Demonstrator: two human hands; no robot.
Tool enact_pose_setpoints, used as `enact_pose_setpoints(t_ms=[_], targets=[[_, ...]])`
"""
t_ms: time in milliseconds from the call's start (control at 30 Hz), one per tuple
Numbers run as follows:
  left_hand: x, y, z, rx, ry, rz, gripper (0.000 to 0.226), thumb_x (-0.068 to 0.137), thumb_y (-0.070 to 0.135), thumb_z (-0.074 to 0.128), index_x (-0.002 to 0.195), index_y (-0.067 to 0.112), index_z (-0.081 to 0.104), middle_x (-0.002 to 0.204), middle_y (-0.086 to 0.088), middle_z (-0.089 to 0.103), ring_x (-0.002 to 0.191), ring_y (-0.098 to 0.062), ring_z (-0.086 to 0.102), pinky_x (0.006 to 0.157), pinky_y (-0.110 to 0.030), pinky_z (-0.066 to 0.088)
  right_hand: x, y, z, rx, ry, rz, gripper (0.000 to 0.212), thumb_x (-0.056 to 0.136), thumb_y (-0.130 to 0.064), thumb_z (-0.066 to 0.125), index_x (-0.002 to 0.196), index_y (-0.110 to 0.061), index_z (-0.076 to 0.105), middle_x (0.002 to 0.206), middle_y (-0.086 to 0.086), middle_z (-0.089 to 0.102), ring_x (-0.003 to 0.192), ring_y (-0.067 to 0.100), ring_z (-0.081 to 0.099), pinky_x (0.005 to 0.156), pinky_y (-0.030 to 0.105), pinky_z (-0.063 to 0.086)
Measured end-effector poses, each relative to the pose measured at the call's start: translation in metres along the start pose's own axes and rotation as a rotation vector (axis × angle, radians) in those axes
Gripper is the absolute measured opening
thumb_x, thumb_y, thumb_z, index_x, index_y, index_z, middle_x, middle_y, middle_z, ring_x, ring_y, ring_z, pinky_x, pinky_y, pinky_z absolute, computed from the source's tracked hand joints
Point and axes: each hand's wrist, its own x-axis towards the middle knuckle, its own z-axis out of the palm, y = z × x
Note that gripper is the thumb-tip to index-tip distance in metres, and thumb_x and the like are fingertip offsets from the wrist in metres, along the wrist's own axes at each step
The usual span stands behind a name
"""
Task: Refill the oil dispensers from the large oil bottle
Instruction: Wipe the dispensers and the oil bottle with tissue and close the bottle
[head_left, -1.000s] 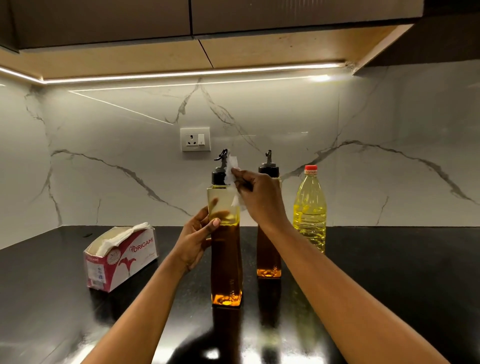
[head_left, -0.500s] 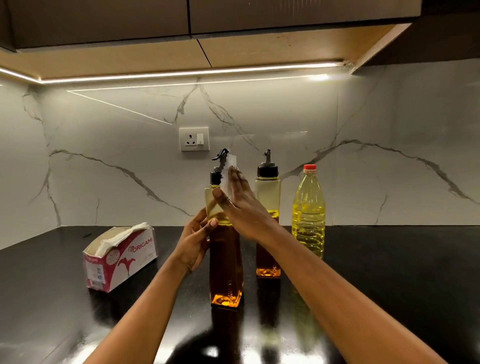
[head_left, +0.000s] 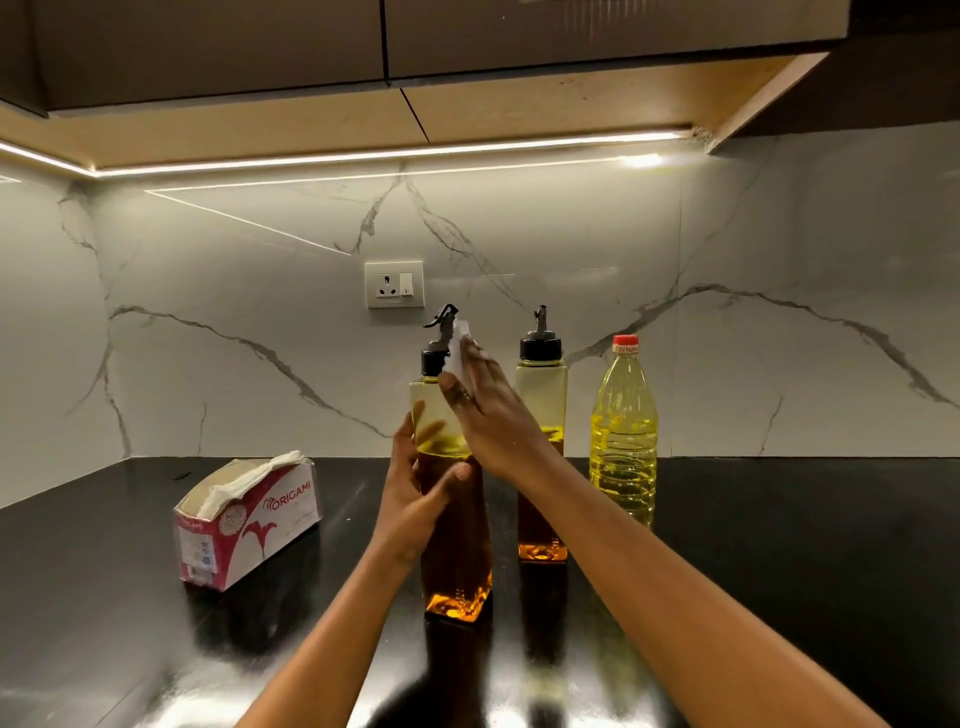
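A white wall socket (head_left: 394, 284) with 1 switch sits in the white marble backsplash (head_left: 234, 322), whose grey veins spread out to both sides of it. Above the socket, a warm LED strip (head_left: 363, 156) runs along the pale wooden underside (head_left: 260, 124) of the dark overhead cabinets (head_left: 208, 47). The seam between the 2 door fronts lies straight above the socket. Below the socket stretches a glossy black countertop (head_left: 779, 545) that mirrors the light. Far left of the socket, the marble turns a corner onto a side wall (head_left: 41, 338).
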Motion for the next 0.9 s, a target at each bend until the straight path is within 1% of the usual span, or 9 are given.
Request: enact_pose_setpoints(t_ms=[67, 167, 300, 400, 533, 633, 733, 833, 900], targets=[[-0.002, 0.0, 0.005, 0.134, 0.026, -0.007, 0.085, 0.061, 0.05, 0.084, 0.131, 0.039, 0.037, 0.124, 0.009, 0.056, 0.115, -0.014, 0.059, 0.089, -0.031, 0.054, 0.007, 0.001, 0.0, 0.129, 0.122, 0.011, 0.05, 0.102, -0.031, 0.033, 0.149, -0.016, 0.023, 0.146, 0.008, 0.04, 0.105, 0.009, 0.053, 0.092, 0.026, 0.045], [-0.002, -0.003, -0.003, 0.155, 0.015, -0.01, 0.079, 0.056, 0.05, 0.086, 0.123, 0.036, 0.046, 0.121, 0.007, 0.06, 0.112, -0.013, 0.061, 0.086, -0.03, 0.055, 0.023, 0.009, -0.008, 0.153, 0.152, 0.07, 0.039, 0.101, -0.018, 0.039, 0.141, -0.017, 0.042, 0.122, 0.004, 0.06, 0.073, 0.004, 0.054, 0.056, 0.005, 0.04], [0.0, -0.002, -0.017, 0.064, -0.027, -0.035, 0.068, 0.058, 0.043, 0.081, 0.12, 0.03, 0.056, 0.11, 0.002, 0.07, 0.104, -0.019, 0.068, 0.084, -0.035, 0.057, 0.037, 0.01, -0.021, 0.367, -0.054, 0.162, 0.039, 0.1, -0.018, 0.042, 0.139, -0.015, 0.045, 0.126, 0.005, 0.058, 0.109, 0.013, 0.054, 0.078, 0.012, 0.041], [0.005, 0.002, -0.021, 0.036, -0.087, -0.07, 0.083, 0.05, 0.05, 0.088, 0.123, 0.027, 0.056, 0.112, -0.002, 0.07, 0.104, -0.02, 0.068, 0.079, -0.028, 0.056, 0.021, 0.007, -0.016, 0.154, -0.026, 0.041, 0.046, 0.1, -0.017, 0.042, 0.146, -0.018, 0.032, 0.142, 0.006, 0.046, 0.122, 0.014, 0.05, 0.089, 0.009, 0.037], [0.009, 0.003, -0.024, 0.075, -0.153, -0.114, 0.08, 0.05, 0.048, 0.088, 0.121, 0.03, 0.055, 0.113, -0.004, 0.069, 0.105, -0.023, 0.067, 0.083, -0.034, 0.057, 0.002, 0.011, -0.005, 0.039, 0.219, -0.066, 0.045, 0.098, -0.014, 0.047, 0.142, -0.017, 0.038, 0.132, 0.007, 0.056, 0.092, 0.012, 0.066, 0.068, -0.002, 0.04], [0.011, 0.004, -0.026, 0.073, -0.19, -0.149, 0.086, 0.046, 0.053, 0.09, 0.122, 0.028, 0.056, 0.114, -0.008, 0.068, 0.106, -0.024, 0.066, 0.085, -0.036, 0.057, 0.02, 0.01, -0.011, 0.054, 0.132, 0.015, 0.042, 0.102, -0.023, 0.04, 0.143, -0.017, 0.038, 0.115, 0.013, 0.065, 0.068, 0.011, 0.06, 0.055, 0.01, 0.043], [0.014, 0.004, -0.031, 0.038, -0.233, -0.187, 0.09, 0.046, 0.051, 0.091, 0.124, 0.024, 0.056, 0.115, -0.01, 0.068, 0.108, -0.027, 0.065, 0.084, -0.036, 0.056, 0.033, 0.011, -0.014, 0.315, 0.01, 0.099, 0.039, 0.102, -0.029, 0.036, 0.139, -0.02, 0.044, 0.117, 0.009, 0.061, 0.095, 0.019, 0.058, 0.071, 0.02, 0.045], [0.016, 0.004, -0.033, 0.016, -0.257, -0.211, 0.09, 0.047, 0.049, 0.091, 0.126, 0.023, 0.056, 0.115, -0.009, 0.068, 0.111, -0.027, 0.064, 0.083, -0.034, 0.055, 0.021, 0.015, -0.007, 0.244, 0.142, -0.019, 0.038, 0.1, -0.021, 0.043, 0.138, -0.019, 0.046, 0.118, 0.008, 0.063, 0.088, 0.007, 0.057, 0.069, 0.012, 0.043], [0.016, 0.003, -0.034, 0.002, -0.261, -0.222, 0.09, 0.048, 0.047, 0.091, 0.127, 0.023, 0.055, 0.117, -0.01, 0.067, 0.112, -0.028, 0.063, 0.083, -0.034, 0.055, 0.007, 0.02, -0.001, 0.184, 0.243, -0.152, 0.038, 0.098, -0.014, 0.048, 0.135, -0.017, 0.049, 0.132, 0.002, 0.056, 0.105, -0.003, 0.055, 0.083, 0.005, 0.043]])
